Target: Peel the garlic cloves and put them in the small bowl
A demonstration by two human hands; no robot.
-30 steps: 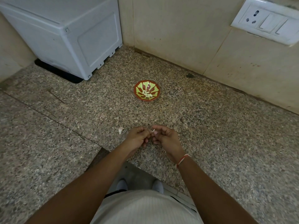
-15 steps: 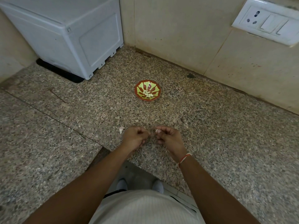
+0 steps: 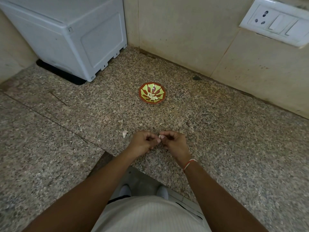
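Right hand [image 3: 173, 141] curled, pinching a garlic clove [image 3: 160, 136] at fingertips, left hand [image 3: 144, 142] curled close against it, thumb touching the clove, small red-and-green bowl [image 3: 143, 91] of peeled cloves [image 3: 152, 97] farther back on granite counter [image 3: 234, 139], loose skin scrap [image 3: 125, 133] just left of hands

A small pale garlic clove [image 3: 160, 136] sits a little below the middle of the frame, pinched between the fingertips of the two hands. The small bowl [image 3: 152, 94], round, red-brown with a light green ray pattern, stands upright above it near the centre and holds several white peeled cloves [image 3: 152, 97]. One more pale piece [image 3: 125, 133] lies left of the hands; whether it is clove or skin is unclear.
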